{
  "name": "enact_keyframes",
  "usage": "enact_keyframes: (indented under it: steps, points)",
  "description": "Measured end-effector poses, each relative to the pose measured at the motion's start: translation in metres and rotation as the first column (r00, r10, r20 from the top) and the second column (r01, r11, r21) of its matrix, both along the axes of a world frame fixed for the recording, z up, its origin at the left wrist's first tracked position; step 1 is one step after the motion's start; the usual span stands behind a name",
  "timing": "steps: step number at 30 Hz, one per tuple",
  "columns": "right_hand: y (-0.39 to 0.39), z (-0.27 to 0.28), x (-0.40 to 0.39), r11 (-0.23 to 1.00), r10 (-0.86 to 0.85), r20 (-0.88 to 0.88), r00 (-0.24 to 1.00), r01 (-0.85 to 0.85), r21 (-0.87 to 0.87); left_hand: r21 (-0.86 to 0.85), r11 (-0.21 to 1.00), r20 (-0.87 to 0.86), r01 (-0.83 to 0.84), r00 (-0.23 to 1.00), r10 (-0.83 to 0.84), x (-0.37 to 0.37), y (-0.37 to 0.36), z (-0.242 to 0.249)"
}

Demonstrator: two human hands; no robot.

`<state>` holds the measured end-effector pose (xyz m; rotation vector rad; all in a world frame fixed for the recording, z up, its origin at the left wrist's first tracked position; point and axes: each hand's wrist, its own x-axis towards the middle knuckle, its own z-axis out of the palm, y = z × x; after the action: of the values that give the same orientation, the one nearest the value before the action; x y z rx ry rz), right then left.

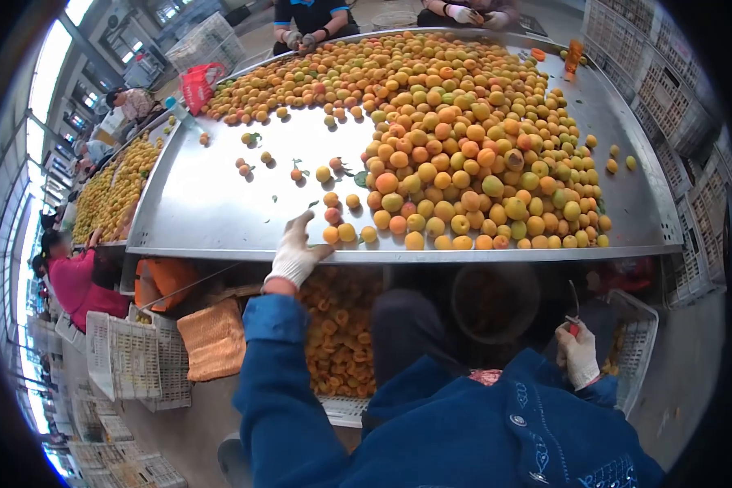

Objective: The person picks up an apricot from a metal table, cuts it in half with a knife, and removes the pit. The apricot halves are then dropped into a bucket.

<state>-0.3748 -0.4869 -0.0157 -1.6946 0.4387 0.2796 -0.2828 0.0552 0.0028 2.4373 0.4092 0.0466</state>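
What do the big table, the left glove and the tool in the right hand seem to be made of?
Table: likely stainless steel, smooth, from its grey sheen and glare.
Left glove: whitish, matte fabric, perhaps cotton; it fits softly and shows no shine.
Tool in the right hand: the slim grey part suggests metal; the red part could be plastic, too small to tell.

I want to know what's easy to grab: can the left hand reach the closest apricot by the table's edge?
Probably yes: the left hand looks open and empty, and that apricot sits right beside it on the metal table, with nothing visible between them.
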Motion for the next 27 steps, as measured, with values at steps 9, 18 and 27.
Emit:
enact_keyframes:
  steps: [9,18,27]
  points:
    - [0.01,-0.007,0.007,0.953,0.125,-0.132,0.983,-0.156,-0.26,0.085,0.967,-0.277,0.242,0.938,-0.21,0.098,-0.015,-0.017]
    - [0.016,-0.019,0.013,0.883,0.235,-0.161,0.958,-0.28,-0.378,0.258,0.92,-0.231,0.295,0.943,-0.238,0.1,-0.022,-0.024]
    - [0.017,-0.003,0.011,0.85,0.285,-0.145,0.947,-0.32,-0.419,0.191,0.95,-0.372,0.245,0.914,-0.161,0.061,-0.029,-0.016]
